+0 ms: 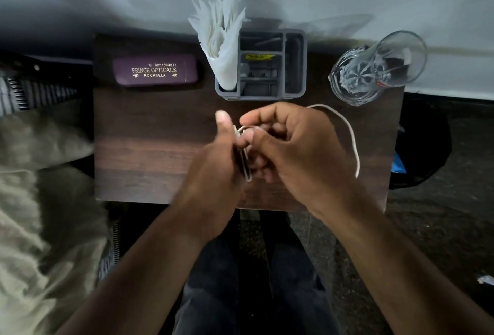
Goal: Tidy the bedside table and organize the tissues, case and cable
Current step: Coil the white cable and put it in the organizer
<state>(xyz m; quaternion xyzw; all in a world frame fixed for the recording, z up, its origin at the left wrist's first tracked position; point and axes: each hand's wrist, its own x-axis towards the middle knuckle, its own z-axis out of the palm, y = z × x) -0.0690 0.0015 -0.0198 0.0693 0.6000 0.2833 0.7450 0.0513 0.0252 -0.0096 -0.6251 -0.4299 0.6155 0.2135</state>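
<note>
Back edge blocked: case, organizer, glass. Bare table front-left, open gaps between them.

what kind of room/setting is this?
Likely a bedroom, at a small bedside table against a wall. Cues: bedding beside it, a spectacle case, a drinking glass, and a white cable held by both hands.

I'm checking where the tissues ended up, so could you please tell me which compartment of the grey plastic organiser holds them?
The white tissues stand in the grey plastic organiser's leftmost compartment, nearest the maroon spectacle case.
</note>
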